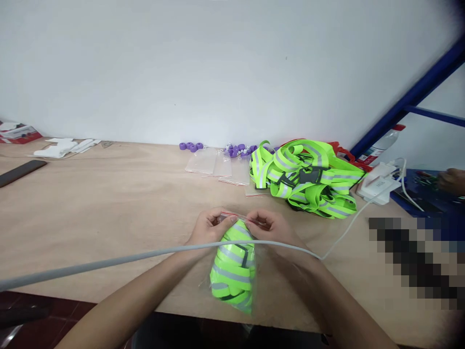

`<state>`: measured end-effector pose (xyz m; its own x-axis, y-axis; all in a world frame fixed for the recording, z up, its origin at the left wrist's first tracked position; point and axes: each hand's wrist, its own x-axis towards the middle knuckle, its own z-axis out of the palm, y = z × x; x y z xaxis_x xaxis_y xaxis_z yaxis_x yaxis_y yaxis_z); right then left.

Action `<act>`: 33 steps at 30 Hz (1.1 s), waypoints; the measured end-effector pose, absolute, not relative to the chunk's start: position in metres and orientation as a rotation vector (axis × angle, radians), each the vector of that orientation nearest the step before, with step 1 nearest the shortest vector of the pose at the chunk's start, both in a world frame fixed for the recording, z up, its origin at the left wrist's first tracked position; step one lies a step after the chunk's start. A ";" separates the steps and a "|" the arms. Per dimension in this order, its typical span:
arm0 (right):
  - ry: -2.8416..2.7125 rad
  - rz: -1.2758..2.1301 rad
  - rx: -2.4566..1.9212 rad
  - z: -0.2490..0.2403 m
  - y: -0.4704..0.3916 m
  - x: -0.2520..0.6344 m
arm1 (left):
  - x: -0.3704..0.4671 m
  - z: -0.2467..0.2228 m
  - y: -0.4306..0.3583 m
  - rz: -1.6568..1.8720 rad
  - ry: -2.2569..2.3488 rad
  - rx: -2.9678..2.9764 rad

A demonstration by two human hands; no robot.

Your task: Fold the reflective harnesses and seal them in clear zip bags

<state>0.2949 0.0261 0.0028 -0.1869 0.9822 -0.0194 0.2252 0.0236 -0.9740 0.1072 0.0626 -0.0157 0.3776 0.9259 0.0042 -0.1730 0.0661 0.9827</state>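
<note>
A clear zip bag (232, 281) lies at the table's front edge, filled with a folded neon-yellow reflective strap that has grey stripes and a dark buckle. Its red-lined mouth points away from me. My left hand (211, 225) pinches the left part of that mouth, and my right hand (268, 225) pinches the right part, thumbs close together. Whether the seal is fully pressed together I cannot tell. Beyond my right hand rests a tangled pile of the same reflective straps (308, 179) with black buckles. Flat clear zip bags (203, 162) lie left of the pile.
Purple rolls (191, 146) and small purple-and-white pieces (238, 150) sit by the wall. A grey cable (145, 255) crosses over my forearms to a white power strip (379, 184). A bottle (381, 145) and another person's hand (452, 182) are at right; a dark flat object (22, 172) lies left.
</note>
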 end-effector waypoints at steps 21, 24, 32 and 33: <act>-2.132 0.340 -1.270 0.087 0.011 0.277 | 0.086 0.025 0.059 1.348 0.588 1.779; -2.144 0.294 -1.248 0.087 0.012 0.271 | 0.084 0.027 0.058 1.399 0.550 1.859; -2.212 0.182 -1.174 0.084 0.013 0.267 | 0.081 0.029 0.056 1.379 0.507 1.989; -2.216 0.172 -1.172 0.084 0.013 0.267 | 0.081 0.030 0.056 1.369 0.523 1.994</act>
<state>0.2672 0.0128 0.0838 -0.4155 0.7842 0.4609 0.7035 0.5982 -0.3837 0.0809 0.0558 0.0295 0.3739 0.6466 0.6649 -0.0383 -0.7055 0.7077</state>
